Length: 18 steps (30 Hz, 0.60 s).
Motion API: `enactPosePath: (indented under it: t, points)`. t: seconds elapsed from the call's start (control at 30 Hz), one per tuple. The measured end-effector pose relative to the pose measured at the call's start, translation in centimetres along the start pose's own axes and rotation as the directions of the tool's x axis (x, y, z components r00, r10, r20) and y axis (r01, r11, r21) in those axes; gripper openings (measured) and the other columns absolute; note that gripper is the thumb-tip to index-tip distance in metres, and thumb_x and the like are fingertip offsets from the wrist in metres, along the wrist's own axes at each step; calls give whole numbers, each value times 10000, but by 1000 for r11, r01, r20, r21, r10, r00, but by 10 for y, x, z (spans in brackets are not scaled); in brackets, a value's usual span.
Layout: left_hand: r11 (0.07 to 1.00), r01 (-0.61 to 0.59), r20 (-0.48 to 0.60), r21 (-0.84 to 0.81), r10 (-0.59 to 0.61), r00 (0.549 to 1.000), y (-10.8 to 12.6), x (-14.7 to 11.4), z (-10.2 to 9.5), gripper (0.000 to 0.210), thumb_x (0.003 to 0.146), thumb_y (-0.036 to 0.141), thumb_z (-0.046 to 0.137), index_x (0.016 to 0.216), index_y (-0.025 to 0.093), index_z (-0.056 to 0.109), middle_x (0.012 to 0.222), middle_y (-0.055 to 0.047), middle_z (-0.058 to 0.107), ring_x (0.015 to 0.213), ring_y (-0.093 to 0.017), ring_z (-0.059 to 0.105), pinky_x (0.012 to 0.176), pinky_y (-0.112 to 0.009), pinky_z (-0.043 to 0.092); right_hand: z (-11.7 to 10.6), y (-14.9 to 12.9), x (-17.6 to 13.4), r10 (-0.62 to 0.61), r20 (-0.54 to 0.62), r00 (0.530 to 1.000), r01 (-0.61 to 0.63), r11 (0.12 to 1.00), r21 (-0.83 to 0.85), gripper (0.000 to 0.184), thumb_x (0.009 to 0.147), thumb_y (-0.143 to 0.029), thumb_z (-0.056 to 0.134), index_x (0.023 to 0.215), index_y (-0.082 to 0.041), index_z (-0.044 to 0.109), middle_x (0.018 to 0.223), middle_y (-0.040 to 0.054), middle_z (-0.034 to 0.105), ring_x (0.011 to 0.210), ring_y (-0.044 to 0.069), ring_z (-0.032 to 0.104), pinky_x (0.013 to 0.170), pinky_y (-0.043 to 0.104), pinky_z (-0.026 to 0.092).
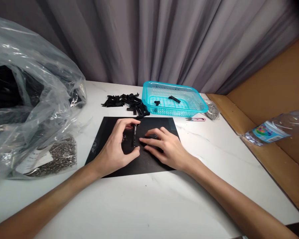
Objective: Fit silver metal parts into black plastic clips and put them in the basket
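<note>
At lower left we see a clear bag (64, 151) filled with small metal pieces. At centre our left hand (116, 146) pinches a slim black part (134, 135) by its ends over the black mat (149, 164), probably to keep its length exposed; our right hand (166, 145), loosely curled beside it, has nothing visible in its grasp. Beyond, the turquoise basket (175, 111) contains two black pieces (174, 99), near a loose black pile (112, 101).

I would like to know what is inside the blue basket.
The blue basket holds a long black part and a smaller black part. Its near wall partly screens the floor behind, so details there are unclear.
</note>
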State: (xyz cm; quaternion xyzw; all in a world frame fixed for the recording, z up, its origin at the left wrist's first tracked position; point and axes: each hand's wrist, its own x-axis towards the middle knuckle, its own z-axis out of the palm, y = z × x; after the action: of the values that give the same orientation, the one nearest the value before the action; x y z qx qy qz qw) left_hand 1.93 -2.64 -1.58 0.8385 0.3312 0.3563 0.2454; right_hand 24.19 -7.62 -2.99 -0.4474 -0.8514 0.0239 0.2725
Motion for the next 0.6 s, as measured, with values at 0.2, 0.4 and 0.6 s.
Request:
enactPosePath:
  t: [0.2,0.4,0.6]
  points:
    - [987,38,-90,-159,-53,995,-2,1,4,614,814,275,798,1312,271,440,1333,-77,598,1283,-268,631,1147,-458,520,4,-7,0,-44,29,999,47,995,-88,308,1075,-351,518,1244,-197,724,1224,120,699,971,256,573,852,432,540]
    - [988,88,-134,-129,-105,985,0,0,4,577,833,289,781,1311,246,460,1324,-88,600,1238,-266,652,1107,-460,536,4,-9,0,-55,21,998,57,996,-71,290,1077,-368,520,1140,-191,741,1168,111,712,936,243,553,832,410,525]
    - [986,122,-145,-116,-138,980,0,1,3,567,832,320,777,1297,239,465,1299,-91,616,1216,-266,654,1084,-465,542,7,-10,-1,-54,-27,998,52,996,-78,260,1061,-391,558,1082,-187,718,1093,106,729,906,239,590,767,400,492]
